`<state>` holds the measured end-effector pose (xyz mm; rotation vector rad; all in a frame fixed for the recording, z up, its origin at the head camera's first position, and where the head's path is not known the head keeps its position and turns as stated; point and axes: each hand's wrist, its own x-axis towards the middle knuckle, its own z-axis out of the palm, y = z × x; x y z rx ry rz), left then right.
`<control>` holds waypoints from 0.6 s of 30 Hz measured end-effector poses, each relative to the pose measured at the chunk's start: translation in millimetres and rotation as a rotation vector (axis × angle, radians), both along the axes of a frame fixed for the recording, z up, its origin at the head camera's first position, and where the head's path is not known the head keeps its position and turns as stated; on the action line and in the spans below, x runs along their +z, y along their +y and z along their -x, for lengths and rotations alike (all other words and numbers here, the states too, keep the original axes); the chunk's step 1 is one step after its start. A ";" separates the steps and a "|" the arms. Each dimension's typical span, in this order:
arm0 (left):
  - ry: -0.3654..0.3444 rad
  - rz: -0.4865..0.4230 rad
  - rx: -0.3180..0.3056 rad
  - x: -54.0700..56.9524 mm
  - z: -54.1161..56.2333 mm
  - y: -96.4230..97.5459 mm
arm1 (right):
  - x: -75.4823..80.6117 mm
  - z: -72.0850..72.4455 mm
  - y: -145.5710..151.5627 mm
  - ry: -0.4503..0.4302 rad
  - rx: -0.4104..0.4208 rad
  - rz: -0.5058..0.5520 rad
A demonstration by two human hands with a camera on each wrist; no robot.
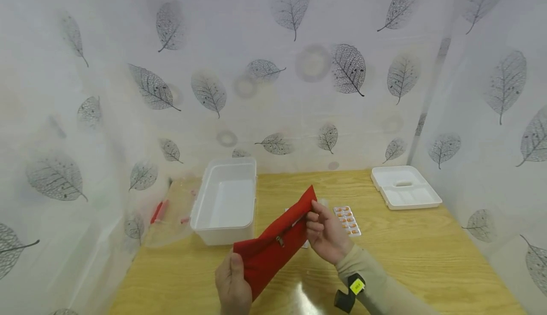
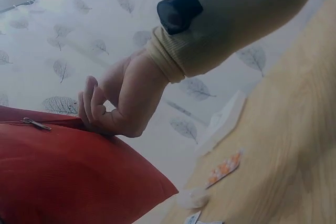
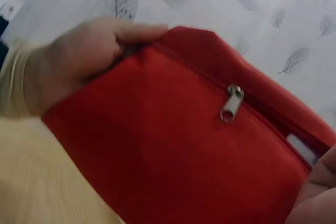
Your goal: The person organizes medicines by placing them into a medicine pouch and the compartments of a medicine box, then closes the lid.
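A red fabric zip pouch (image 1: 273, 246) is held up at a slant over the table between both hands. My left hand (image 1: 232, 281) grips its lower left end, thumb on the near face. At the upper right end, my right hand (image 1: 326, 232) pinches the edge by the zip opening. The metal zip pull (image 3: 231, 103) sits partway along, and the zip gapes between it and the right hand. Inside that gap, a white edge (image 3: 303, 148) shows; the rest of the contents is hidden by the fabric.
Left of the pouch stands a white plastic box (image 1: 224, 236), with a clear plastic bag (image 1: 175, 215) with red parts beside it. Right of the pouch lies a blister pack of orange pills (image 1: 347, 221). A white lid with a handle (image 1: 406, 196) lies at the back right of the wooden table (image 1: 427, 267).
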<state>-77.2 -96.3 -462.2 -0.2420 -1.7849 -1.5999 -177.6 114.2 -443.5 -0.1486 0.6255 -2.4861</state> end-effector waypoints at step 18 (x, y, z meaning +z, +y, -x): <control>0.089 0.003 -0.024 -7.4 5.7 -0.8 | 2.5 5.7 0.8 -0.139 -0.320 -0.481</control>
